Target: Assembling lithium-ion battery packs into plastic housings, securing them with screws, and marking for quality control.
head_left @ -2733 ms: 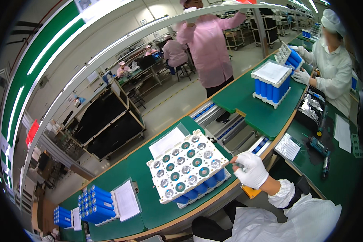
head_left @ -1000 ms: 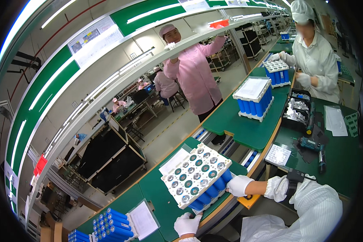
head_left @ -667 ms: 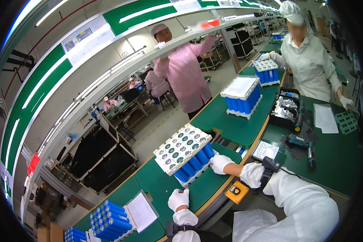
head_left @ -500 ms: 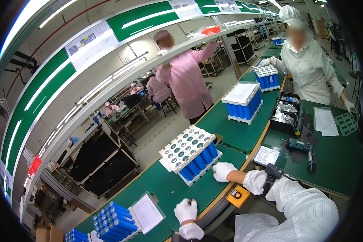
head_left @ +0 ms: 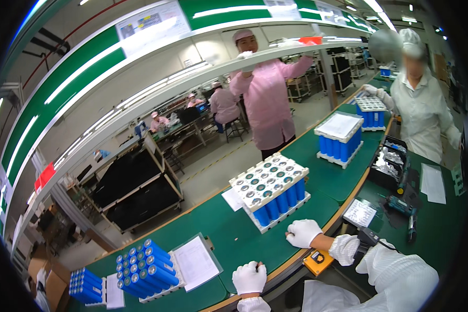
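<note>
My left hand (head_left: 249, 278), in a white glove, rests on the green bench (head_left: 213, 218) near its front edge. Its fingers are curled in and nothing shows in them. To its right, my gloved right hand (head_left: 303, 234) also lies closed on the bench, knuckles forward. Just beyond the right hand, and apart from it, stands a battery pack (head_left: 270, 190) of blue cylindrical cells between white plastic holders. Left of my left hand, a second block of blue cells (head_left: 145, 270) sits in a lower holder with its tops bare. A printed sheet (head_left: 195, 262) lies beside that block.
A yellow box (head_left: 318, 261) sits at the bench edge below my right hand. More packs (head_left: 339, 140) stand farther right, one near a co-worker in white (head_left: 421, 114). A power drill (head_left: 400, 207) and a black parts bin (head_left: 389, 164) lie on the right-hand table. Someone in pink stands across the bench.
The view has swung left, so the bench and packs appear farther right and more cells show at left. Both my hands stay closed on the bench. The co-worker's lowered hand has left the green sheet.
</note>
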`<move>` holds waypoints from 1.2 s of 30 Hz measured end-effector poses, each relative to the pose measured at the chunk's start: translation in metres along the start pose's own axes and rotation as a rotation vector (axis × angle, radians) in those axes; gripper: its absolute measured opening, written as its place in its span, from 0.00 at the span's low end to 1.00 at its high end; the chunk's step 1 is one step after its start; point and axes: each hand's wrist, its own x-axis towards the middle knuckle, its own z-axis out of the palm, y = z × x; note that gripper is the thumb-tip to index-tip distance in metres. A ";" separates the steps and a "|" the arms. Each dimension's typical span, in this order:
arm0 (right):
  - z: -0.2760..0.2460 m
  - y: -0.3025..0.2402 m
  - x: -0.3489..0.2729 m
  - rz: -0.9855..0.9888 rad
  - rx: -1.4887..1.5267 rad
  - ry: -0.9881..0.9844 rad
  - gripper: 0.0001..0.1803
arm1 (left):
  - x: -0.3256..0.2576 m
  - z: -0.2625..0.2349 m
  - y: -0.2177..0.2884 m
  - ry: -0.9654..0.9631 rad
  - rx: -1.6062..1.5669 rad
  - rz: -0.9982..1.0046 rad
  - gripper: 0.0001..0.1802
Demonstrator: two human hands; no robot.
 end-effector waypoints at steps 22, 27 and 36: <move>0.087 0.051 0.026 -0.134 0.203 0.421 0.14 | -0.021 -0.008 -0.012 0.055 -0.414 -0.054 0.06; 0.069 0.053 0.014 -0.114 0.174 0.361 0.14 | -0.045 -0.130 0.043 0.156 -0.911 0.077 0.13; 0.031 0.010 0.029 -0.021 0.033 0.205 0.14 | -0.016 -0.329 0.077 -0.339 -0.546 0.517 0.13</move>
